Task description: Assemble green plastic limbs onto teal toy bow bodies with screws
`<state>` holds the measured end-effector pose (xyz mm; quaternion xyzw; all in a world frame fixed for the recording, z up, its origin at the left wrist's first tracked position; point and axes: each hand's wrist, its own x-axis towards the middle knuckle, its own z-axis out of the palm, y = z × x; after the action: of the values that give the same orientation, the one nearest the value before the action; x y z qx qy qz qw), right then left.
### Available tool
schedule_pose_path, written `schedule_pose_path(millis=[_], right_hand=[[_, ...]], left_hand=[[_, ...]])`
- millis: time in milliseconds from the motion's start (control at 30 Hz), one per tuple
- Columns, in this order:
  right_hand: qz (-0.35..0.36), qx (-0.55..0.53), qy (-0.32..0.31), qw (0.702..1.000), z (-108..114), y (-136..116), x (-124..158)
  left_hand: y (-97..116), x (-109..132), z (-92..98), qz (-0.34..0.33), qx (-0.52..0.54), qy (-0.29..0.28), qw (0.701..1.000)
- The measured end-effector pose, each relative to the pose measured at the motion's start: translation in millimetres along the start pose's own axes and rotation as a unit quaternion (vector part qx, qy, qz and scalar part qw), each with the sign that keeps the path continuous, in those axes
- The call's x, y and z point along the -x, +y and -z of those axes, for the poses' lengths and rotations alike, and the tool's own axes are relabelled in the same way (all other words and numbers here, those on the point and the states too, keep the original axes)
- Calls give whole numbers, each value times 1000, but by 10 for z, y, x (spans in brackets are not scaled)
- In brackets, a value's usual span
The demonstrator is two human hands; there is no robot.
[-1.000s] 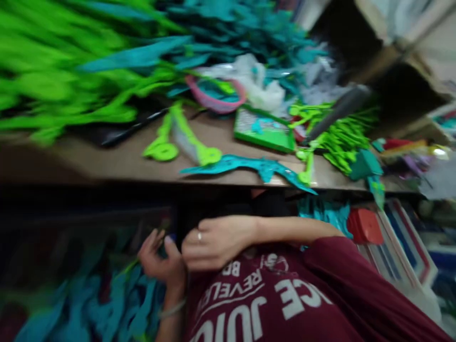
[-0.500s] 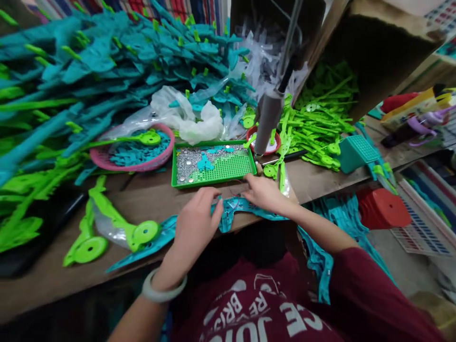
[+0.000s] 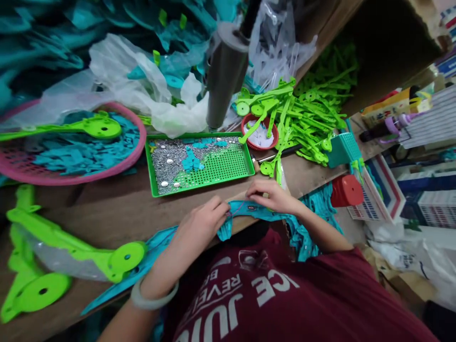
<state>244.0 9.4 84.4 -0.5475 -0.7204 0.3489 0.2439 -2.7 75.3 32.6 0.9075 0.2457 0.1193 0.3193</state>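
Note:
A long turquoise plastic shell (image 3: 261, 212) lies along the front edge of the bench, its inner side facing up. Over its left stretch is my left hand (image 3: 204, 221), fingers bent and pressed together at the tips. My right hand (image 3: 272, 195) hovers at the shell's far edge with thumb and forefinger pinched. A thin reddish wire (image 3: 239, 209) runs between both sets of fingertips; its ends are hidden there. Just behind the hands sits a green perforated tray (image 3: 228, 169) holding many small screws, silvery discs and turquoise pieces.
An electric screwdriver (image 3: 228, 71) hangs above the tray. At left are a pink basket (image 3: 137, 147) of turquoise pieces and lime-green arms (image 3: 71, 237). A red basket (image 3: 265, 145), a lime-green heap (image 3: 309, 118) and a turquoise basket (image 3: 344, 149) stand to the right.
The view has come closer and turned, so the tray and pink basket look larger and further left. My right fingers have curled into a pinch, and the wire is drawn straighter between the hands.

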Motion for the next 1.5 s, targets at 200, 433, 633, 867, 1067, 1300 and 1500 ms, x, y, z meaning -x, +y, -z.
schedule_pose_path(millis=[200, 433, 633, 867, 1067, 1300, 1500], right_hand=[[-13, 43, -3, 999, -91, 58, -120], [77, 44, -188, 978, -167, 38, -500], [103, 54, -218, 969, -248, 11, -603], [81, 73, -175, 979, -292, 43, -486], [80, 136, -125, 980, -107, 42, -283], [125, 252, -117, 952, 99, 52, 17], [233, 273, 41, 932, -38, -123, -71]], left_hand=[[-71, 201, 146, 46, 131, -10, 990], [67, 229, 142, 3, 237, -95, 967], [82, 215, 145, -58, 121, -76, 988], [144, 112, 68, -94, -20, 30, 995], [214, 170, 63, 19, -31, 96, 995], [256, 183, 88, 173, 189, 88, 963], [347, 31, 66, 301, 501, 37, 810]])
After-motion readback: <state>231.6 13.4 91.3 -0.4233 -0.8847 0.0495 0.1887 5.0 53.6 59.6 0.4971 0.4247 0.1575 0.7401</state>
